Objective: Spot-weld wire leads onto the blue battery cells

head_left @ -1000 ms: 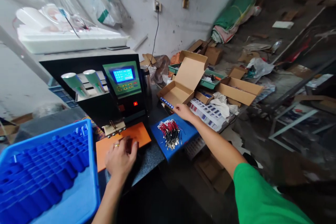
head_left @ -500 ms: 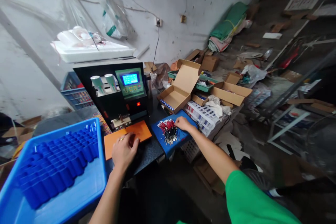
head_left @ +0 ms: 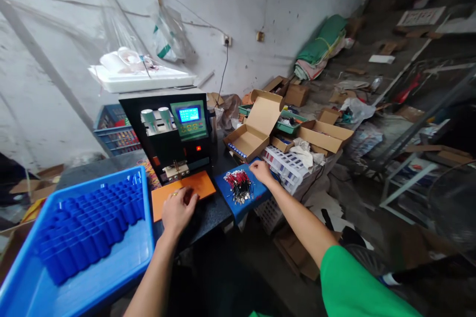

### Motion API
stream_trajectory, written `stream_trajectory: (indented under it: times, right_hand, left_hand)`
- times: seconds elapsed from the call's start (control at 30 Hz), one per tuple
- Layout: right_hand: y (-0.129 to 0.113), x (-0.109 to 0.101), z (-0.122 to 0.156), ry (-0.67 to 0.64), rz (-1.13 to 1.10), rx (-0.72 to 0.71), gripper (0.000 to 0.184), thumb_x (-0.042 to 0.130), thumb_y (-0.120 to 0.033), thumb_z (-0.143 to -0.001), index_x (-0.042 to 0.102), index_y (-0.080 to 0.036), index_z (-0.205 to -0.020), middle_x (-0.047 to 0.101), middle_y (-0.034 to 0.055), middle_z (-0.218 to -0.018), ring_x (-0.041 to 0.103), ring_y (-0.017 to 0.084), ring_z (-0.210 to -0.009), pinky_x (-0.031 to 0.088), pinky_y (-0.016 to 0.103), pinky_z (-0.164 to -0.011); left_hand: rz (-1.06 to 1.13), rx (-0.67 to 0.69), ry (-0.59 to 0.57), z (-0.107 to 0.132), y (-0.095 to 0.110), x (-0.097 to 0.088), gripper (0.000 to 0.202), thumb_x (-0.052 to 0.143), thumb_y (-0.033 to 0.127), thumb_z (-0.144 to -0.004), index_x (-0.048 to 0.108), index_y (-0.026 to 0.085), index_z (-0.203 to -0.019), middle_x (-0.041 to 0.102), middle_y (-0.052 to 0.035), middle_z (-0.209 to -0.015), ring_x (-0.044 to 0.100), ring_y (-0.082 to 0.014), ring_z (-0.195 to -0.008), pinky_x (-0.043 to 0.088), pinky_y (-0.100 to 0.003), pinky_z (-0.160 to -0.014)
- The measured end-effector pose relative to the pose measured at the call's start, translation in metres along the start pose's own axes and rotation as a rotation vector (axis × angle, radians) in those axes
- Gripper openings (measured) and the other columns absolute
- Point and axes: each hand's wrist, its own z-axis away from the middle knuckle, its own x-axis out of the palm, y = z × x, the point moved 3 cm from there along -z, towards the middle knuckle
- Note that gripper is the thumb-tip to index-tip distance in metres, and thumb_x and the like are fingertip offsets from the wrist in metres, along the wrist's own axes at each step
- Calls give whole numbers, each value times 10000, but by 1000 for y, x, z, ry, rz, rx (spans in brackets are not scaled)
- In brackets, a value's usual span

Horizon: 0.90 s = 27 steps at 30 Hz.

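Observation:
My left hand (head_left: 177,210) rests on the near edge of an orange plate (head_left: 184,191) in front of a black machine (head_left: 169,131) with a lit blue screen; its fingers are curled and I cannot see anything in them. My right hand (head_left: 262,172) reaches across to a blue pad (head_left: 256,193), fingers bent down at its far edge beside a heap of red and black wires (head_left: 240,184). What the right fingers pinch, if anything, is hidden.
A blue crate (head_left: 80,242) filled with blue cylinders sits at the near left. An open cardboard box (head_left: 256,126), a white divided tray (head_left: 286,161) and more boxes (head_left: 323,136) lie beyond the pad. Clutter covers the floor to the right.
My right hand came back from the open cardboard box to the blue pad by the wires. My left hand stayed on the orange plate. The camera pulled back.

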Motion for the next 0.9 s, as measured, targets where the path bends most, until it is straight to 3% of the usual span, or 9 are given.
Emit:
stream_trajectory:
  times: [0.13,0.27,0.4,0.5,0.6,0.73,0.9]
  right_hand:
    - [-20,0,10,-102,-576,90,155,666,-333,-679,626,-184,-681,512,-48,-536,462,114,-522,343,220,-488]
    - [-53,17,39,-266,-934,121,245,782,-347,-607,643,-172,-708,509,-48,-580,436,86,-533,314,203,-472]
    - [-80,47,79,-335,-1054,154,271,822,-355,-617,642,-181,-721,549,-27,-631,478,98,-579,380,219,-514]
    - [-97,71,107,-409,-1105,153,295,830,-383,-635,631,-187,-731,559,-26,-654,489,100,-597,410,228,-551]
    - [-108,92,128,-459,-1157,182,325,836,-408,-628,620,-191,-736,541,-38,-640,475,96,-578,401,228,-544]
    - [-117,112,147,-497,-1201,252,353,835,-424,-621,610,-191,-759,533,-44,-629,455,92,-547,365,221,-500]
    - [-122,122,157,-553,-1131,194,331,804,-439,-664,606,-195,-766,536,-46,-623,474,98,-548,419,238,-549]
  left_hand:
    - [279,-63,48,6,3,-1,439,543,516,-834,698,188,-1082,739,-94,-1013,666,-252,-910,516,-392,-842]
    - [616,-135,136,30,29,0,420,610,527,-818,718,176,-1021,750,-90,-1006,688,-216,-853,556,-370,-820]
    - [783,-114,103,55,62,4,332,675,481,-812,743,191,-959,768,-76,-948,716,-222,-881,572,-371,-858]
    - [871,-139,34,63,71,5,313,681,458,-816,742,189,-964,773,-75,-916,726,-212,-843,585,-352,-817]
    - [927,-202,28,69,66,2,310,697,445,-801,738,182,-961,773,-75,-892,725,-202,-807,587,-343,-792]
    - [947,-258,106,80,54,-7,302,683,441,-814,717,174,-950,752,-58,-799,693,-173,-699,573,-311,-705]
    - [845,-237,124,91,41,-22,260,611,432,-874,688,186,-914,717,-33,-785,655,-152,-704,526,-276,-688]
